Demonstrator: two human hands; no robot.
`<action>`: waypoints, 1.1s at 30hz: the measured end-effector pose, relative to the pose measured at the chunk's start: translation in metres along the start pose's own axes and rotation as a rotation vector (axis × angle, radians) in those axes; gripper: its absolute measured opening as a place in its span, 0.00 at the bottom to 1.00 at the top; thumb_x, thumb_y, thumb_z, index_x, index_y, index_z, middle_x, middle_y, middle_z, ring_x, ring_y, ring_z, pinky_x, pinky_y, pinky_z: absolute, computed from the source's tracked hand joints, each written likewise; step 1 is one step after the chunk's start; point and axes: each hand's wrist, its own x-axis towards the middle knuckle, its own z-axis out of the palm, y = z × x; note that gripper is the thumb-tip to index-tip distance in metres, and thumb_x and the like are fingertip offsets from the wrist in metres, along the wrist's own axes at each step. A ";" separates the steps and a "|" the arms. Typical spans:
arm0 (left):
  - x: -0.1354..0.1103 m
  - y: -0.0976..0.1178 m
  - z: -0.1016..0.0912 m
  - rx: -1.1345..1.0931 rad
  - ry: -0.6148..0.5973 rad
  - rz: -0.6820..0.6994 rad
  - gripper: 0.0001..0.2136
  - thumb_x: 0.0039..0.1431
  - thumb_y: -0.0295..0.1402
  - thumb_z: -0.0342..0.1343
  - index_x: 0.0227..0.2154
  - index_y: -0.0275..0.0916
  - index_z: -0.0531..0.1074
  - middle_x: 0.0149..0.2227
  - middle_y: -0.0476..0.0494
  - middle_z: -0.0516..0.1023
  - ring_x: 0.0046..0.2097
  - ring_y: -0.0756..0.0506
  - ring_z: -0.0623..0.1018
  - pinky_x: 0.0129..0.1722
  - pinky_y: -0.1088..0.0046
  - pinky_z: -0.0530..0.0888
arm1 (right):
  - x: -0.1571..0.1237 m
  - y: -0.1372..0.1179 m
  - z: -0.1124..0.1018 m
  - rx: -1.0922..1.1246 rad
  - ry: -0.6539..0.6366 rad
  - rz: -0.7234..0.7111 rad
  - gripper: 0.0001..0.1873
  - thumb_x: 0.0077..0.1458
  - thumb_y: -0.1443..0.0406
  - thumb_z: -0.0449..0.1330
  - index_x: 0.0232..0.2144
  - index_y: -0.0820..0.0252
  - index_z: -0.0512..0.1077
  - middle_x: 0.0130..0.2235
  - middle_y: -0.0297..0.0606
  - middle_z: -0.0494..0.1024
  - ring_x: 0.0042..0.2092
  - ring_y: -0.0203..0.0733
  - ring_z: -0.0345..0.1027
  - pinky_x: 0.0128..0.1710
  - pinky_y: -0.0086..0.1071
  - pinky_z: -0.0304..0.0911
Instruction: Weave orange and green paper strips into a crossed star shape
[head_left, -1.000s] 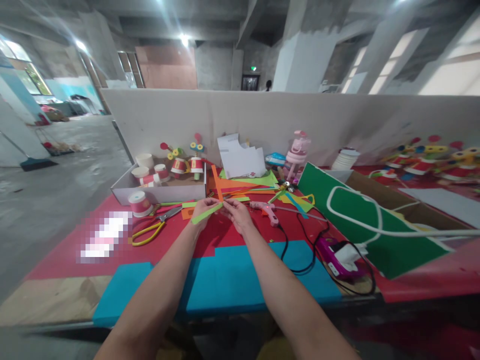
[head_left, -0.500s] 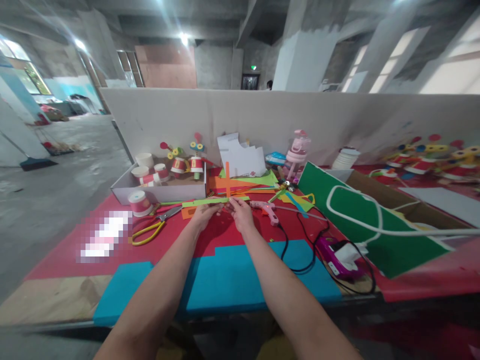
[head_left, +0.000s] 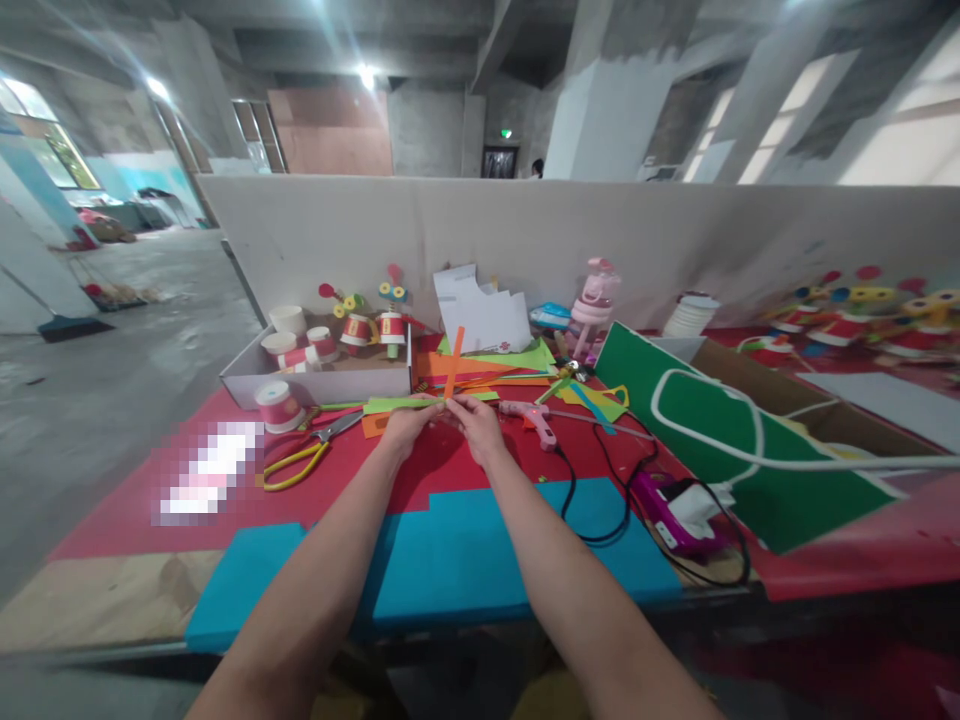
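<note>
My left hand (head_left: 409, 427) is closed, its fingertips pinching at a light-green paper strip (head_left: 381, 406) that runs sideways across both hands. Beside it, my right hand (head_left: 478, 424) is closed with thumb and finger at the lower end of a narrow orange paper strip (head_left: 456, 360). That strip stands up from between the fingertips, leaning a little to the right. The two hands nearly touch, and the meeting point of the strips is hidden by fingers. A pink hot glue gun (head_left: 534, 418) lies just right of my right hand. Yellow-handled scissors (head_left: 298, 465) lie to the left.
A white box (head_left: 322, 385) with paper cups and cup figures stands back left, near a paper cup (head_left: 279, 405). Blue sheets (head_left: 450, 560) lie along the front edge. At right are a purple power strip (head_left: 679, 520), cables and a green board (head_left: 675, 430).
The orange strip has gone from upright to tilted, its lower end shifting left. My right fingertips have moved slightly left, closer to my left hand.
</note>
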 end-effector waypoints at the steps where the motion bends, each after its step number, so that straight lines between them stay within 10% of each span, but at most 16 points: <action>1: 0.000 0.000 0.000 0.016 0.011 -0.004 0.13 0.39 0.38 0.68 0.24 0.34 0.74 0.22 0.48 0.74 0.24 0.52 0.69 0.25 0.76 0.64 | 0.001 0.001 -0.001 -0.026 0.024 -0.019 0.17 0.33 0.58 0.71 0.27 0.60 0.75 0.29 0.31 0.78 0.30 0.35 0.70 0.39 0.33 0.68; 33: 0.000 0.005 0.001 0.011 -0.047 -0.029 0.16 0.38 0.39 0.68 0.26 0.34 0.72 0.22 0.50 0.71 0.23 0.54 0.69 0.24 0.78 0.64 | 0.001 0.005 -0.002 -0.031 0.014 0.026 0.19 0.33 0.59 0.72 0.26 0.60 0.70 0.25 0.31 0.77 0.25 0.37 0.72 0.33 0.33 0.70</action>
